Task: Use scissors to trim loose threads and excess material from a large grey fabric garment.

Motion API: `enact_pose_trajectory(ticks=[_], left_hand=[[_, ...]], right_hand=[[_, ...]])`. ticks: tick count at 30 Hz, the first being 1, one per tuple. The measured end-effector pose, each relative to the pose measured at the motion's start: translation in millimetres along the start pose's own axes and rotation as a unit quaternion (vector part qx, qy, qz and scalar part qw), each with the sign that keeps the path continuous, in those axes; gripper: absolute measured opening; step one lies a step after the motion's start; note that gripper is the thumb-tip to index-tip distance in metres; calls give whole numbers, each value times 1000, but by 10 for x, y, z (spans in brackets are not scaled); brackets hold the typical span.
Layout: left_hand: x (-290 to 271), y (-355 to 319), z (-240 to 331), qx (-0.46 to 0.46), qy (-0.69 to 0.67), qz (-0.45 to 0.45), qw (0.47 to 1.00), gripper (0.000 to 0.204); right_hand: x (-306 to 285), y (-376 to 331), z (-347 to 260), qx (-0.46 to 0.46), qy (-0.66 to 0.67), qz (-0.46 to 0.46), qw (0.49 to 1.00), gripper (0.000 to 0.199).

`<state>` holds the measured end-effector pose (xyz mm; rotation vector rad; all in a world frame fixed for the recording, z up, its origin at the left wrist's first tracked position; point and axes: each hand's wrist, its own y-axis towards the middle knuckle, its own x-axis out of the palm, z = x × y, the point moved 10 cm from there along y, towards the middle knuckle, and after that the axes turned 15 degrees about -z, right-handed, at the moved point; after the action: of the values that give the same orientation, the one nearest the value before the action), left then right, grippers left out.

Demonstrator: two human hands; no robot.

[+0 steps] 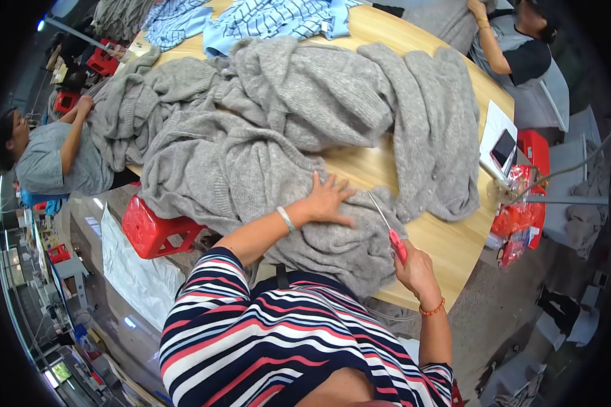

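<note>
A grey knitted sweater (343, 247) lies bunched at the near edge of the table, against my striped top. My left hand (326, 201) rests on it with fingers spread, pressing the knit. In my right hand (415, 268) are pink-handled scissors (396, 245), seen nearly edge-on. Their thin metal blades point up and left over the sweater, toward my left hand. Whether the tip touches the knit I cannot tell. To the right of the blades lies a buttoned grey cardigan (436, 146).
More grey knitwear (319, 95) is heaped across the wooden table (448, 247), with blue striped garments (271, 27) behind. At the right edge lie a phone (504, 146) and papers. One person (61, 159) handles knitwear at left, another (516, 51) at far right. A red stool (153, 227) stands at left.
</note>
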<state>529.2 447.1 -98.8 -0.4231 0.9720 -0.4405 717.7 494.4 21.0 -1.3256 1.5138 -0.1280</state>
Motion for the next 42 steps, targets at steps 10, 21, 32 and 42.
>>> enact_pose_trajectory(ticks=[10,21,32,42], left_hand=[[-618,-1060,-21,17,48,210,976,80],[610,-2565,-2827,-364,-399,409,736,102],[527,-1617,-1695,-89,-714,312,620,98],[-655,-3276,-2208,36,-702,488,517,69]], right_hand=[[-322,350,-176,-40,129,126,983,27],[60,1250,-1568,-226,45,48,972,41],[805,1818,-2167,-162,329,-284,886,12],[72,1349,-3697,-387,311,-297,816,39]])
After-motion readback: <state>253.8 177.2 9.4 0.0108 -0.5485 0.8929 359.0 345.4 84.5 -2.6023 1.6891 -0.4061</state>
